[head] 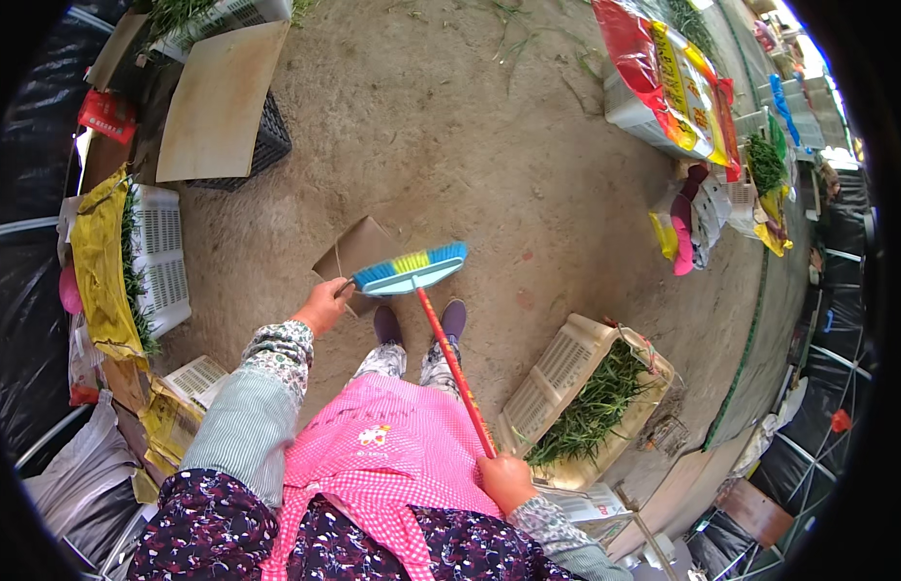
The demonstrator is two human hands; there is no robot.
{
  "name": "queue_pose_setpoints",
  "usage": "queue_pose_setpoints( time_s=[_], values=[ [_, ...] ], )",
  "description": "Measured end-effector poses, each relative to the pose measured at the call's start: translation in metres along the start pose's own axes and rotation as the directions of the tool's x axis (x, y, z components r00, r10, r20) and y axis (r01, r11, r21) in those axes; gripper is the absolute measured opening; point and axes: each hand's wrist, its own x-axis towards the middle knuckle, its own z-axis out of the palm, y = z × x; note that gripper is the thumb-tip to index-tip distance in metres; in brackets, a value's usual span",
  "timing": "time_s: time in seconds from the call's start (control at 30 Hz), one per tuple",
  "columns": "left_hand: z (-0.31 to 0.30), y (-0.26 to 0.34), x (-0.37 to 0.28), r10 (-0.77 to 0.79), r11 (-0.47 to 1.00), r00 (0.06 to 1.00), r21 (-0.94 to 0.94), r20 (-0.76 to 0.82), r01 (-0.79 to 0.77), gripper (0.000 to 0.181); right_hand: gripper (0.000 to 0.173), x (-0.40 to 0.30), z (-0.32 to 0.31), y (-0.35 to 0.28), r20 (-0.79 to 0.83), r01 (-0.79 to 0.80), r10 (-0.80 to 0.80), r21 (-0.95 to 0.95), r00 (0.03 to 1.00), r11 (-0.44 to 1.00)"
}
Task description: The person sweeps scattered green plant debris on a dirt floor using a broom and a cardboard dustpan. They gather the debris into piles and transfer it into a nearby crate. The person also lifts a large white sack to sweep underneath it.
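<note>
My right hand (507,481) is closed around the lower end of a red broom handle (456,367). The broom head (412,272), light blue with blue and yellow bristles, is at the far end, in front of my shoes. My left hand (323,306) grips a thin dark handle (344,288) beside the broom head's left end. What that handle belongs to is partly hidden. Just beyond it is a flat brown piece (363,243), its material unclear, with a thin cord or wire across it; the broom head overlaps its right part.
Plastic crates of green leafy stalks stand at left (156,254) and lower right (559,363). A board (221,102) covers a black crate (272,141) at upper left. Bright printed sacks (683,94) lie over a crate at upper right. Loose stalks (519,47) lie on the floor (436,145).
</note>
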Motion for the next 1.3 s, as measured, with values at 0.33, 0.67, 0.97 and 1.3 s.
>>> queue_pose_setpoints(
  time_s=[0.33, 0.67, 0.97, 1.3],
  values=[
    [-0.001, -0.018, -0.005, 0.057, 0.998, 0.998, -0.002, -0.022, -0.057, 0.01, 0.059, 0.012, -0.072, -0.018, -0.197, -0.181, 0.164, -0.069, 0.966, 0.981],
    [-0.012, 0.004, -0.017, -0.099, 0.995, 0.994, 0.013, 0.036, 0.099, 0.01, 0.054, 0.023, -0.016, -0.012, -0.061, -0.185, 0.182, -0.064, 0.982, 0.981],
    [-0.015, -0.051, -0.023, 0.021, 0.995, 1.0, -0.092, -0.019, -0.022, 0.021, 0.061, -0.046, -0.053, -0.026, 0.023, -0.283, 0.289, 0.289, 0.957, 0.915],
    [-0.047, 0.001, -0.062, -0.014, 0.996, 0.999, -0.087, -0.05, 0.009, 0.035, 0.053, -0.081, -0.027, -0.025, 0.122, -0.461, 0.472, 0.518, 0.873, 0.72]
  ],
)
